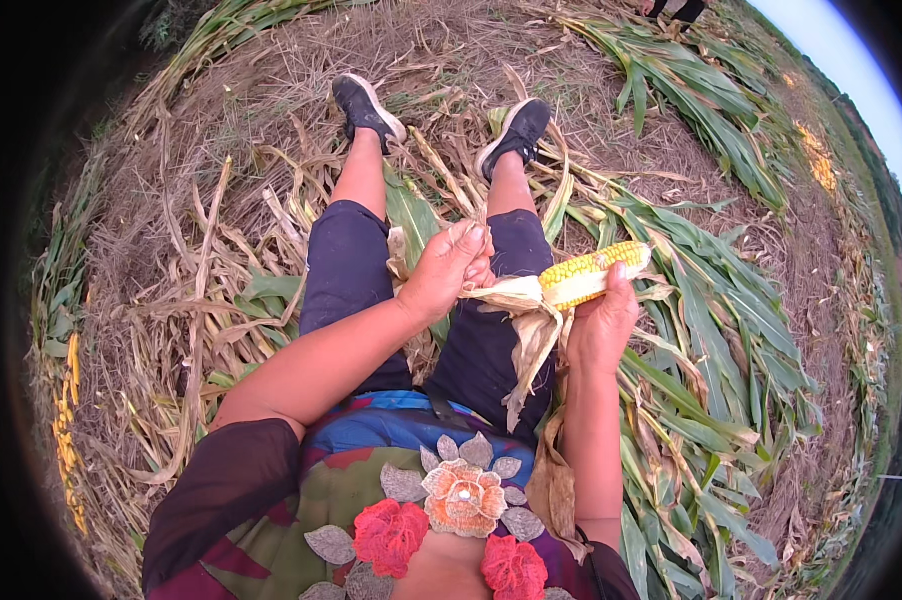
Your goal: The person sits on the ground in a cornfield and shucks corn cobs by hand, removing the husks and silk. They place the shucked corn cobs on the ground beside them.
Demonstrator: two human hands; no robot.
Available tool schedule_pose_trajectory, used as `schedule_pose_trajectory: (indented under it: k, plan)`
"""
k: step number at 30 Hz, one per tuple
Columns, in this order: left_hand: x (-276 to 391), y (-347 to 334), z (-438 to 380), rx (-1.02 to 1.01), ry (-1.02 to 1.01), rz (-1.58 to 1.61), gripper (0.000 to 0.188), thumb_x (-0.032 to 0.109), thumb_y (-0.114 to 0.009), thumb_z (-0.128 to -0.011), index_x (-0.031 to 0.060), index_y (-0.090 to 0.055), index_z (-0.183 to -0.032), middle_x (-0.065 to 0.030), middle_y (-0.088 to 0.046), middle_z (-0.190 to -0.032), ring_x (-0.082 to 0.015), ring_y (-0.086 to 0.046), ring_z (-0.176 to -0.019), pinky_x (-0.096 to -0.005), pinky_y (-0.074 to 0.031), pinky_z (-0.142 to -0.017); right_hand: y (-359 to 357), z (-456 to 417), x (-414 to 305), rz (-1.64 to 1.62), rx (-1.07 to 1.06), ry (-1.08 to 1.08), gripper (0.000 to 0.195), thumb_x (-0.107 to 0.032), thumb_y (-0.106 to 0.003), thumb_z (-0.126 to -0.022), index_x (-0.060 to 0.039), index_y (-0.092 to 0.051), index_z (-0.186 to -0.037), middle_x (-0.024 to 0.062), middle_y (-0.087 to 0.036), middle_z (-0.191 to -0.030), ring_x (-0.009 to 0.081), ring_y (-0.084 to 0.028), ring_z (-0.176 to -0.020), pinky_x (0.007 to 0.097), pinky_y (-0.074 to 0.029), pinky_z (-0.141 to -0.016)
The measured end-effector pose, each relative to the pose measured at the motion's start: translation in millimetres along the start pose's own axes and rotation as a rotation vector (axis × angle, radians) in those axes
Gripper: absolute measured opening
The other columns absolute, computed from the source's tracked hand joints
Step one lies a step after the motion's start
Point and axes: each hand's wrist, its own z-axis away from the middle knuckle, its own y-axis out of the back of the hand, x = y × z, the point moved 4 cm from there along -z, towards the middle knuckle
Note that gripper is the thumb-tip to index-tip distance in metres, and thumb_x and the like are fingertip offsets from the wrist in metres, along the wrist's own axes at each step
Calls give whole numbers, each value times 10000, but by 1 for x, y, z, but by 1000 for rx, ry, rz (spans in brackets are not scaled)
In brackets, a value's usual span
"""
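A yellow ear of corn point(582, 274) lies in my right hand point(602, 322), with my thumb pressed over a strip of pale husk still along its side. Its kernels are largely bare. Dry husk leaves point(529, 330) are peeled back from the base end and hang over my right thigh. My left hand point(447, 270) is closed in a fist at that end, gripping dry husk drawn out to the left. Both hands are above my legs, which stretch out in dark knee-length trousers point(346, 270). How the left fingertips hold the husk is partly hidden.
Cut green corn stalks point(691, 300) lie to my right, and more point(683, 82) lie farther ahead. Dry stalks and husks point(218, 300) cover ground at my left. Husked ears are piled at far left point(66, 442) and far right point(818, 157). Another person's dark-clothed legs point(676, 9) show at the top.
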Motion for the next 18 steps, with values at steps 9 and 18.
schedule_pose_trajectory:
  k: [9,18]
  plan:
    - [52,28,-10,-263,137,224,895,684,-473,-895,118,-200,-1532,-175,-361,-1478,-318,-384,-1344,-533,-407,-1039,-29,18,4,266,-250,-12,639,-420,-514,-966,20,-359,-1402,184,-597,-1117,259,-628,-974,358,-553,-779]
    - [-23,-27,32,-170,183,335,541,404,-369,-1046,83,-296,-1476,-69,-441,-1417,-191,-435,-1298,-357,-323,-1121,-77,52,-14,1322,-296,940,443,-151,-659,-873,-19,-546,-1281,182,-598,-1121,334,-610,-938,395,-491,-808]
